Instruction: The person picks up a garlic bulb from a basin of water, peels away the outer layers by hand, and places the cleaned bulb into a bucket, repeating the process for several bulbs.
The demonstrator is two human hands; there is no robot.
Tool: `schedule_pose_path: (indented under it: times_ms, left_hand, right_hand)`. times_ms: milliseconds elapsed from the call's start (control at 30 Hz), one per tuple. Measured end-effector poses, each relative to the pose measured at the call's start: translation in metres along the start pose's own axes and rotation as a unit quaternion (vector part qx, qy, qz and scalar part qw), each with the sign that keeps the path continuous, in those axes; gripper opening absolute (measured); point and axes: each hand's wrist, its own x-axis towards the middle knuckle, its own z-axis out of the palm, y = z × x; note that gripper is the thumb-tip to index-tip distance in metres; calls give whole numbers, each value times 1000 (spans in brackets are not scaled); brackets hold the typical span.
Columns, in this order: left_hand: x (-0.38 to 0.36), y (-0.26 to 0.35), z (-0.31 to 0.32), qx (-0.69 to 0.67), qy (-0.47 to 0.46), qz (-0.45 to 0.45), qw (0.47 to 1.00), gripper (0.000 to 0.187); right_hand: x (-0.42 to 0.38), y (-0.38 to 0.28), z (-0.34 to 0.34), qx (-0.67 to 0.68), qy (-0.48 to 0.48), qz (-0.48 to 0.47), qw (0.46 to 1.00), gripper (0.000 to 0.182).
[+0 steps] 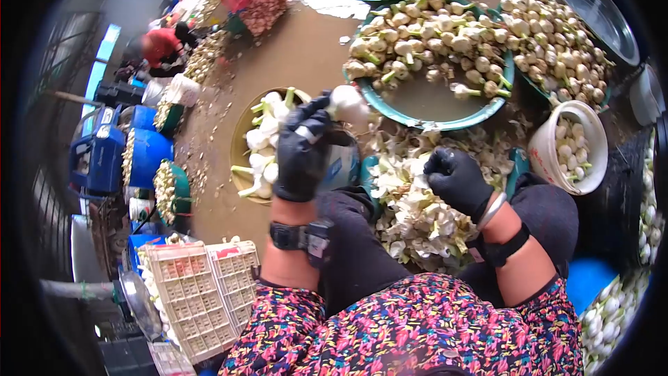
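Observation:
My left hand (304, 146), in a black glove, is raised near the middle of the view, its fingers closed on a white garlic bulb (348, 104). Behind it, a yellowish basin (239, 146) holds peeled bulbs with green stems (263, 141). My right hand (459, 179), also gloved in black, is curled above a heap of garlic skins (417, 212) between my knees; what its fingers hold, if anything, is hidden. Ahead of both hands, a green-rimmed tub (445, 125) carries many untrimmed garlic bulbs (431, 35).
At the right is a white bucket (597, 146) of small bulbs. Crates (191, 292) stand at the lower left, beyond them blue containers (154, 157). A person in red (162, 47) works at the upper left, near a red net sack (263, 3).

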Motion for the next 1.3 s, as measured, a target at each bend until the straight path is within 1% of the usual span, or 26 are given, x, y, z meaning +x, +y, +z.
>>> schedule_pose_path:
  times_ms: [33, 67, 133, 167, 200, 267, 300, 333, 367, 400, 467, 533, 633, 733, 800, 833, 900, 967, 1000, 1067, 1100, 1133, 1167, 1200, 1267, 1300]
  left_hand:
    - [-3, 5, -26, -424, 89, -183, 883, 32]
    - [-5, -19, -50, -287, 121, -161, 937, 26]
    - [-17, -90, -97, -92, 148, -196, 965, 20]
    - [-25, -136, -120, 126, 122, -162, 971, 15]
    - [-31, -146, -131, 179, 97, -162, 966, 14]
    - [-21, -140, -139, 191, 62, -257, 945, 14]
    - [-10, -132, -130, 98, 58, -274, 955, 15]
    - [9, -101, -112, 0, 51, -288, 956, 15]
    - [27, -79, -87, -48, 25, -244, 968, 15]
    - [44, -69, -57, -33, 0, -152, 988, 16]
    - [78, -48, 10, -11, -106, -56, 993, 17]
    - [100, -41, 87, -28, -179, 67, 981, 22]
    - [125, -39, 199, 13, -300, 81, 951, 35]
    - [138, -4, 276, 116, -350, 23, 929, 50]
    - [139, -11, 331, 128, -325, 14, 937, 59]
    - [141, -8, 351, 160, -330, -13, 930, 60]
    - [143, -11, 378, 211, -362, -64, 906, 61]
    - [141, -25, 381, 152, -346, -79, 922, 42]
    - [140, -31, 377, 111, -349, -99, 925, 36]
    - [134, -46, 363, 40, -254, -125, 958, 26]
    - [136, -50, 348, -144, -276, -183, 932, 21]
    - [129, -31, 319, -318, -227, -227, 892, 20]
    - [121, -39, 305, -417, -252, -197, 851, 22]
    - [113, -47, 291, -511, -274, -164, 798, 24]
    - [105, 0, 236, -242, -297, 64, 922, 28]
    - [102, 21, 217, -133, -236, 238, 933, 26]
  right_hand:
    - [0, 2, -5, -28, -27, 1, 999, 14]
    - [-1, 2, -11, -58, -50, 4, 997, 15]
    - [-6, -1, -18, -88, -70, 37, 993, 16]
    - [-10, 1, -20, -95, -87, 27, 991, 18]
    - [-13, 0, -22, -103, -103, 16, 989, 21]
    - [-8, -6, -28, -114, -138, 59, 982, 27]
    - [-6, -7, -28, -93, -93, 52, 990, 27]
    - [-6, -9, -31, -76, -44, 47, 995, 28]
    - [-6, -23, -37, -89, -38, 52, 994, 26]
    - [-4, -16, -38, -32, -51, 19, 998, 18]
    - [-10, -27, -40, -103, -72, 53, 991, 28]
    - [-17, -2, -32, -160, 24, -91, 983, 28]
    - [-16, -17, -55, -156, 17, -5, 988, 19]
    - [-10, -15, -65, -117, 98, -29, 988, 20]
    - [-9, -24, -78, -83, 20, 44, 995, 26]
    - [-11, -23, -82, -87, -13, 22, 996, 30]
    - [-8, -21, -90, -37, -11, 63, 997, 24]
    - [-7, -15, -91, -6, 11, 66, 998, 23]
    - [-7, -16, -92, -70, 48, 73, 994, 30]
    - [-9, -17, -92, -128, 87, 79, 985, 42]
    - [-9, -13, -93, -115, 113, 56, 985, 50]
    - [-8, -11, -93, -102, 138, 34, 985, 60]
    - [-7, -14, -93, -60, 159, 44, 985, 61]
    - [-7, -21, -95, -21, 132, 125, 983, 70]
    - [-3, -11, -86, 7, 183, 88, 979, 80]
    - [2, -3, -80, -15, 224, 31, 974, 84]
